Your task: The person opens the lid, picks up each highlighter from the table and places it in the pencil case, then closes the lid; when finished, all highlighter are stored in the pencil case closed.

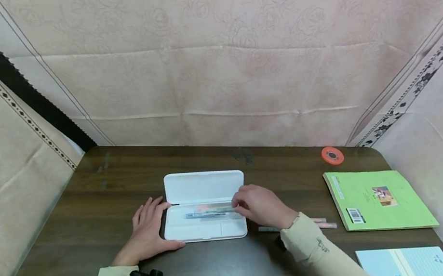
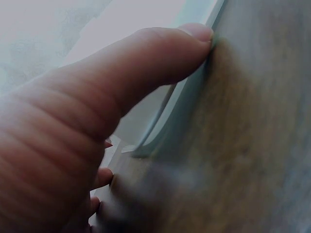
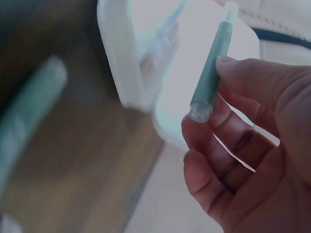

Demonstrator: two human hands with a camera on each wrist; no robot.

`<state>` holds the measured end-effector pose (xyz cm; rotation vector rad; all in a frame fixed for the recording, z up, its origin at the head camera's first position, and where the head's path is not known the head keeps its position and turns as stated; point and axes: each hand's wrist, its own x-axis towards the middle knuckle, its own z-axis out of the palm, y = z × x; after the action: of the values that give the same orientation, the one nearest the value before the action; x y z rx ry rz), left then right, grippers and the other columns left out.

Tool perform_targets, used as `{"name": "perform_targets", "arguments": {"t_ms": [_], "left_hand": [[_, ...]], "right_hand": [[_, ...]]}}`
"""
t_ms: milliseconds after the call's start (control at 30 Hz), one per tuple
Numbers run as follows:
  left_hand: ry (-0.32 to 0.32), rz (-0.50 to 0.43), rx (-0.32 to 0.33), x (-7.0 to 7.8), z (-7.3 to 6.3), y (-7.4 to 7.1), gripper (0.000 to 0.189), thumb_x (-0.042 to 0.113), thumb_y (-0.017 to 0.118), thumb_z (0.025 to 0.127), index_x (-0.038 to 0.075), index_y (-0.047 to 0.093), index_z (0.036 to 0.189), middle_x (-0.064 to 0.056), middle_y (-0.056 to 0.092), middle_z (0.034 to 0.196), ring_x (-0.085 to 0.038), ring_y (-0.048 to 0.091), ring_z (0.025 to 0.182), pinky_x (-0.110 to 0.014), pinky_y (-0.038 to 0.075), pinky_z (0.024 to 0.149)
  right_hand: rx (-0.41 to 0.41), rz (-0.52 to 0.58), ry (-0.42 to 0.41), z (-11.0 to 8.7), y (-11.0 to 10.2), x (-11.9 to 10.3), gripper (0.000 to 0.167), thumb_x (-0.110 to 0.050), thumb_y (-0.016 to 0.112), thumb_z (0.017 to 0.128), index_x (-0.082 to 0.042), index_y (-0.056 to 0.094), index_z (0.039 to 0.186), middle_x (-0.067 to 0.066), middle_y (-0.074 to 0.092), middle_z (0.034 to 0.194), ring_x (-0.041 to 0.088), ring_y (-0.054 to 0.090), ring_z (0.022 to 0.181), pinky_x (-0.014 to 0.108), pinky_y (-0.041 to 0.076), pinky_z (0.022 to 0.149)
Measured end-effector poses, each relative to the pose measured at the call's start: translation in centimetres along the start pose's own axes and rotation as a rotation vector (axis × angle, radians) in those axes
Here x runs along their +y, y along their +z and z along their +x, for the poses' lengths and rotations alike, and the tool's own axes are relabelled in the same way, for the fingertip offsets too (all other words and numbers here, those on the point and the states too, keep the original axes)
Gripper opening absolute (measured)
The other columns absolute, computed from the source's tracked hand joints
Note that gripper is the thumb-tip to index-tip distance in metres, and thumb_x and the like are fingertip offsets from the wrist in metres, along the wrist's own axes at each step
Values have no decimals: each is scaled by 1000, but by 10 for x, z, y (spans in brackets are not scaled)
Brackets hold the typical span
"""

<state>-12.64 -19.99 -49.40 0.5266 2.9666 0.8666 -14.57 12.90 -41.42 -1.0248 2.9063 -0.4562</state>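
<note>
A white pencil case lies with its lid raised on the dark table. My left hand rests around its left end, fingers spread toward the hinge corner. In the left wrist view the straight thumb presses along the case's front edge. Over the case's right end, my right hand pinches a slim grey-green pen with a clear end between thumb and fingers. A blue-marked pen lies inside the tray.
More pens lie on the table right of the case, partly behind my right forearm. Farther right are a green book, an orange-red tape roll and a light-blue notebook. Pale cloth hangs behind the table.
</note>
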Motion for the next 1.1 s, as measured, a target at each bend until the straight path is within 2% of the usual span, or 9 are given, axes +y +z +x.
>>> {"name": "perform_targets", "arguments": {"t_ms": [200,433,667,1100], "left_hand": [[1,4,0,-1,0,1,103,67,82,61,13,41,138,-21,30,154,-45,16,145,-64,7,112],[8,-8,2,-1,0,1,102,66,83,61,13,40,138,-21,29,154,-45,16,145,-64,8,111],[13,-5,8,-1,0,1,103,67,82,61,13,41,139,-21,30,154,-45,16,145,-64,8,111],[4,-7,-4,-1,1,0,103,66,82,62,12,40,139,-22,29,154,-45,15,145,-64,7,111]], "right_hand": [[-58,4,12,16,22,-13,9,-23,66,95,-19,73,95,-7,62,85,7,50,72,22,48,70],[-16,-37,2,27,37,-21,10,-25,66,95,-19,74,97,-6,65,89,9,52,77,24,51,75],[25,-56,26,33,43,-25,7,-26,69,93,-19,71,91,-7,62,83,10,47,75,22,45,66],[9,-49,26,31,44,-23,11,-30,72,91,-19,71,93,-7,58,82,11,45,76,21,41,65]]}}
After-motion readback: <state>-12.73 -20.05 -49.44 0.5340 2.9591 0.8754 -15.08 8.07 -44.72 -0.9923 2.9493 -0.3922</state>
